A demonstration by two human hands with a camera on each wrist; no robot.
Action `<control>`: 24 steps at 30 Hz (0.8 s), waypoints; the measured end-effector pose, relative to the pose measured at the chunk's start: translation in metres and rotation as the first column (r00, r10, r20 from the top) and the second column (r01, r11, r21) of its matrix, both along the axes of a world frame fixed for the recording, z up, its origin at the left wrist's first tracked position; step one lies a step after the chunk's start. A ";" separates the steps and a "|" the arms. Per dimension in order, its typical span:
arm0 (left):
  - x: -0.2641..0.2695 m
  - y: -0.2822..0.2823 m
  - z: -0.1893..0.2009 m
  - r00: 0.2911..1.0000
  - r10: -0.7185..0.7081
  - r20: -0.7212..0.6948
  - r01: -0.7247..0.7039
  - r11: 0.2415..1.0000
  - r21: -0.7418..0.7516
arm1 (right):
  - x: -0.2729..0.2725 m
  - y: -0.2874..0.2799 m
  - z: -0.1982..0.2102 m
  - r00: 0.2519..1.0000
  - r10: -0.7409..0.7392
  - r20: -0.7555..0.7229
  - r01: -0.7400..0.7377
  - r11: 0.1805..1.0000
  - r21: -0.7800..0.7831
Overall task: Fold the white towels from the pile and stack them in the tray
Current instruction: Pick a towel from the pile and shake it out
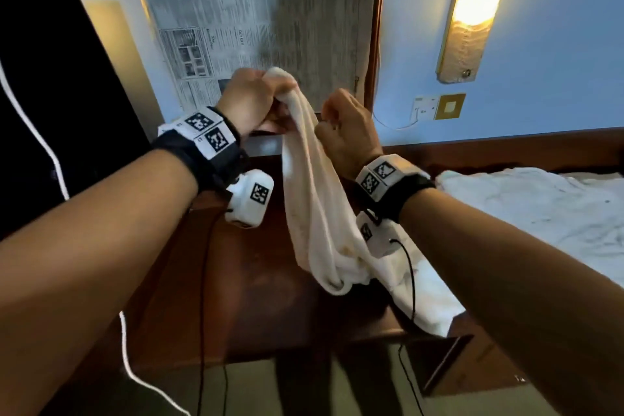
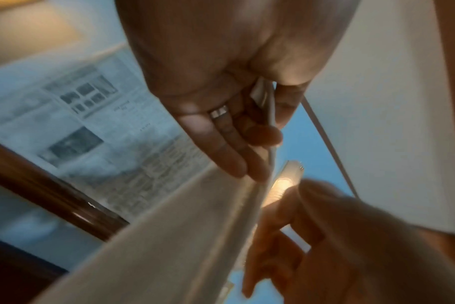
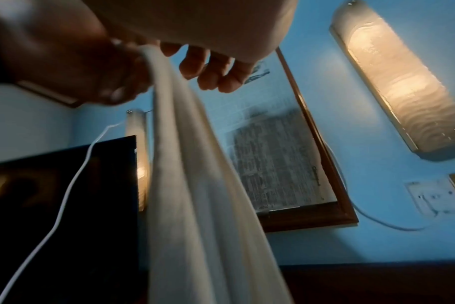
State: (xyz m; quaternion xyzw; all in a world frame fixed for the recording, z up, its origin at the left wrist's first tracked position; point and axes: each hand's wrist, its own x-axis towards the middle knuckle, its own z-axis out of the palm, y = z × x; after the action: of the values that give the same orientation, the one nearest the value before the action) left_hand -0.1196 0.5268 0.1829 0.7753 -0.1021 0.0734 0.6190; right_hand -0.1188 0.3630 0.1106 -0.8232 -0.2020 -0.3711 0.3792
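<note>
White towel held up in both my hands in front of the mirror.

From the head view, my left hand [image 1: 251,100] has its grip bunched on the top of the towel [image 1: 317,199], and my right hand [image 1: 347,130], just beside it, is curled on the edge lower down; the towel hangs over the dark tabletop [image 1: 256,297], with the pile of white towels [image 1: 540,209] to the right of the mirror [image 1: 263,20]. From the left wrist, the fingers [image 2: 229,148] lie along the cloth, pinching a fold against the thumb. From the right wrist, my curled fingers [image 3: 216,74] pinch the towel's edge, with the wall lamp [image 3: 403,88] right of the mirror.
</note>
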 end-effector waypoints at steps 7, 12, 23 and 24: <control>-0.030 -0.015 0.041 0.991 -0.063 0.118 0.091 0.965 -0.247 | -0.040 0.006 -0.009 0.907 -0.317 -0.277 0.292 0.948 -0.130; -0.042 0.015 0.072 0.980 0.003 0.199 0.070 0.930 -0.360 | -0.055 -0.020 -0.018 0.804 -0.458 -0.380 0.359 0.882 -0.305; -0.009 0.128 0.056 0.948 0.311 0.063 -0.232 0.815 -0.531 | -0.087 -0.078 -0.017 0.641 -0.502 -0.581 0.471 0.855 -0.219; -0.003 0.129 0.047 0.940 0.338 0.031 -0.279 0.821 -0.499 | -0.085 -0.070 -0.008 0.679 -0.488 -0.549 0.447 0.868 -0.218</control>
State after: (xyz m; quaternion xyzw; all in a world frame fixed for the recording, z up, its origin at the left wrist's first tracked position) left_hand -0.1228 0.6563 0.2295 0.5944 0.0101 0.2418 0.7669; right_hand -0.2042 0.2934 0.1026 -0.9325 0.1301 -0.1753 0.2877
